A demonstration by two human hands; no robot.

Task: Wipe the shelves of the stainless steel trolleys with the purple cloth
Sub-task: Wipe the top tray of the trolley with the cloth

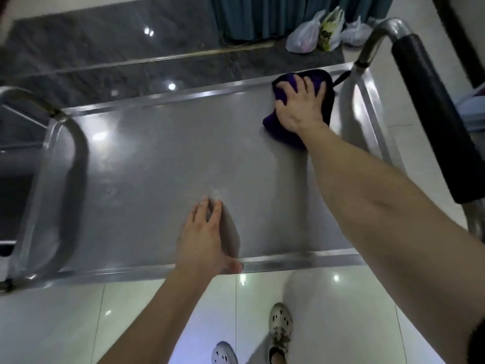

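The top shelf (pixel 162 164) of a stainless steel trolley fills the middle of the head view. A folded purple cloth (pixel 278 130) lies in the shelf's far right corner. My right hand (pixel 299 103) presses flat on the cloth with fingers spread. My left hand (pixel 204 240) rests on the near part of the shelf, fingers on the steel and thumb hooked over the near rim (pixel 301 261). A black loop (pixel 341 76) sticks out from the cloth's far side.
The trolley's push handle with black grip (pixel 430 111) rises at the right; a steel end frame (pixel 52 179) stands at the left. Plastic bags (pixel 320 32) sit on the floor beyond, by a teal curtain. My shoes (pixel 279 329) stand on white tiles below.
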